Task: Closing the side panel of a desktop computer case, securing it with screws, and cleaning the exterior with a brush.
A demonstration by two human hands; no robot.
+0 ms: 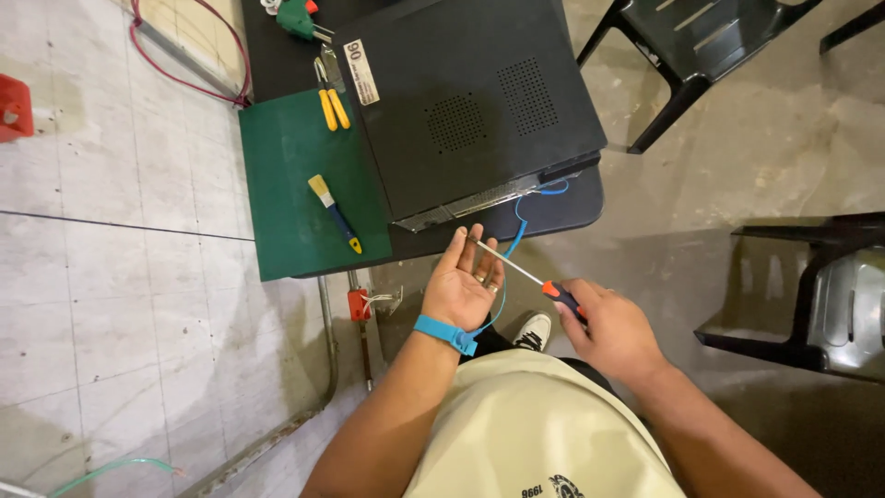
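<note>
- Black metal computer case (479, 101) lies flat on the dark counter (562, 207), its rear edge facing the person and reaching almost to the counter's near edge.
- Beside the case, on the left, a green mat (290, 194) carries a small paintbrush (334, 214) with a blue and yellow handle. Pliers with yellow grips (330, 101) lie at the mat's far edge, against the case.
- The right hand (608, 332) is closed around the orange and black handle of a screwdriver (530, 274). The thin metal shaft points up and left, toward the other hand.
- The left hand (463, 284) is open, palm up, with the fingers spread. The tip of the screwdriver rests at the fingers, and some small pieces, maybe screws, lie in the palm; they are too small to tell surely.
- A blue strap (442, 332) goes around the left wrist, and its thin blue cord (516, 226) runs up to the rear edge of the case.
- Judging from this, the person is between two steps: the tool is away from the case, just in front of its rear edge, and the hands are busy with the tip and the small pieces.
- A next move at the case would call for a steady aim of the tip at the narrow rear edge, while the palm stays level so nothing rolls off.
- Dark plastic chairs (811, 304) stand on the floor at the right.
</note>
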